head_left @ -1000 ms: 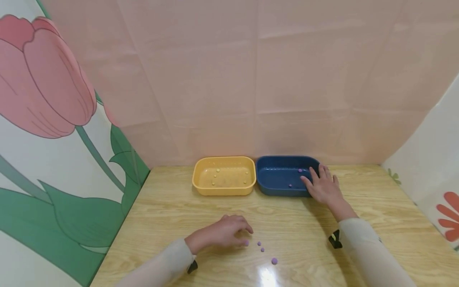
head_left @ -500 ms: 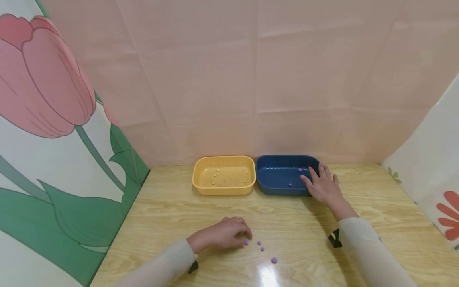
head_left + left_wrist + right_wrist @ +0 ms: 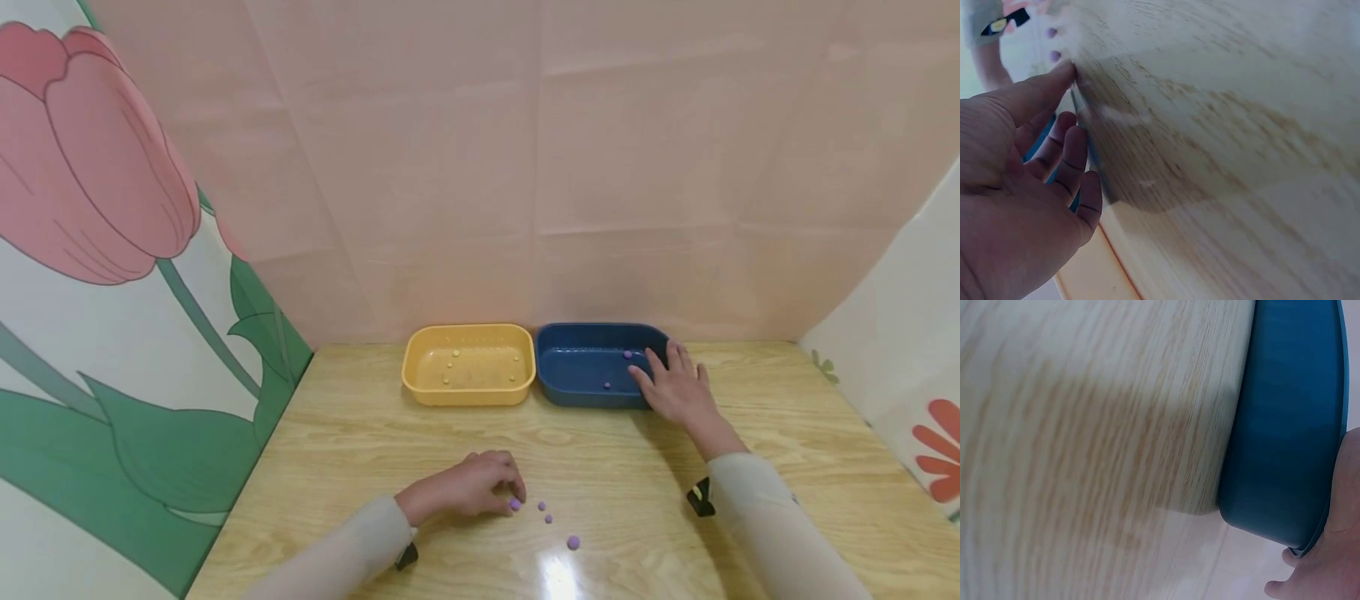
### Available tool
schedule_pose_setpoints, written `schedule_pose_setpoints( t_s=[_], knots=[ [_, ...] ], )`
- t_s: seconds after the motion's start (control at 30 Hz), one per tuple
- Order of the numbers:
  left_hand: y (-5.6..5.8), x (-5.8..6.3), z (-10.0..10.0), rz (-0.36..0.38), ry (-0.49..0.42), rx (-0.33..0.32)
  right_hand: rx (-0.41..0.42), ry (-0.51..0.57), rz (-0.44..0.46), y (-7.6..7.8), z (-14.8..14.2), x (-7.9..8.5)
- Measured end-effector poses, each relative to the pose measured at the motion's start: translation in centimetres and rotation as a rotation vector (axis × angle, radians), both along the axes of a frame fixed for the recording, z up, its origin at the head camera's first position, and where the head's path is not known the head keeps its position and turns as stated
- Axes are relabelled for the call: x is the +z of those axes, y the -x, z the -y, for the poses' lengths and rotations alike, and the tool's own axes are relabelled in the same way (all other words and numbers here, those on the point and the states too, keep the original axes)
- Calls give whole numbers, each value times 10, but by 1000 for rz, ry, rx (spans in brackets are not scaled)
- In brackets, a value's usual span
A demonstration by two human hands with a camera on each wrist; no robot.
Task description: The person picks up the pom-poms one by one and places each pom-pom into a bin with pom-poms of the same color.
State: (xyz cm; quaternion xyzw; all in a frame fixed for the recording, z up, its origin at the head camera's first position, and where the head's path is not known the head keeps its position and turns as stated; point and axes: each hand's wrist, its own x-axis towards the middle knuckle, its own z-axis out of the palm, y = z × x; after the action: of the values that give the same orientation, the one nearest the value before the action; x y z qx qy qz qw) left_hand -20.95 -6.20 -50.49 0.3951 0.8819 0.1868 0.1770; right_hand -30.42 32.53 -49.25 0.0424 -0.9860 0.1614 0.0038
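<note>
My left hand point(image 3: 476, 485) is low over the wood-grain table, its thumb and index finger closed around a small purple ball point(image 3: 514, 504). In the left wrist view, the thumb point(image 3: 1041, 90) hides that ball. Just beyond the fingertips lie two smaller purple balls point(image 3: 542, 506) point(image 3: 548, 519), and a bigger purple ball point(image 3: 573, 542) sits nearer the front. My right hand point(image 3: 678, 392) rests with spread fingers on the right end of the blue tray point(image 3: 592, 398), fingertips reaching over its rim. Two purple balls point(image 3: 627, 355) point(image 3: 607, 385) lie inside that tray.
Left of the blue tray, side by side with it, stands a yellow tray point(image 3: 468, 398) holding several small yellow balls point(image 3: 456, 353). Both trays stand at the table's back edge against a pink wall covering point(image 3: 450, 167). A flower-printed panel point(image 3: 97, 167) borders the left side.
The left thumb and index finger have drawn together around the nearest purple ball. My right hand stays in place on the blue tray.
</note>
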Motion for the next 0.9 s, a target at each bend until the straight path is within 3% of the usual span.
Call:
schedule_pose_setpoints(
  t_s=[0.4,0.63,0.9],
  knots=[
    [3,6,-4,29,-45,13,3,-1,-1,0,-1,-3],
    [10,6,-10,48,-136,16,3,1,-8,0,0,-2],
    [21,15,-18,84,-183,53,3,-9,-4,-1,0,-2]
  ],
)
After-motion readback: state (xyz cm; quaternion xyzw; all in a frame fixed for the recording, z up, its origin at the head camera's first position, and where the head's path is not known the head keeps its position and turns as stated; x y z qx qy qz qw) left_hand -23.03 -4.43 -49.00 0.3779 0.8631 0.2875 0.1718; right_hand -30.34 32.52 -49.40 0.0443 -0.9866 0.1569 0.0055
